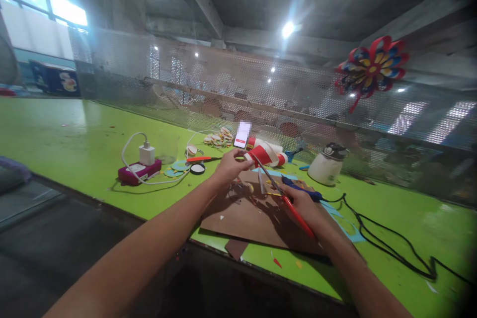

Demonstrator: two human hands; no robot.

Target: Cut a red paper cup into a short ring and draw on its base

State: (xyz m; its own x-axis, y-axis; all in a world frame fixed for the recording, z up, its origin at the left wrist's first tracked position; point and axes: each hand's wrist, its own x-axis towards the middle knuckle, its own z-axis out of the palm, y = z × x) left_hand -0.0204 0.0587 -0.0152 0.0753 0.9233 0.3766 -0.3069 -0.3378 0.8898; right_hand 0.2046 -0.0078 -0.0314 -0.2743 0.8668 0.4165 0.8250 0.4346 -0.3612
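My left hand [231,165] is closed on a red and white paper cup [261,153], holding it tilted above a brown board [238,213]. In my right hand [301,203] are scissors with red handles [298,216]. Their blades reach up to the cup, touching or overlapping its edge; whether they are biting into it is hard to tell. Beside my right hand lies a blue glue gun [311,193] with a black cord. Small paper scraps are scattered over the board.
Left of my hands are a purple power strip [128,174] with a white charger [146,154], and an orange-handled tool [199,159]. Behind stand a lit phone [242,135] and stacked paper cups [281,160]. A white jug [325,171] stands right, before a perforated metal screen [316,109].
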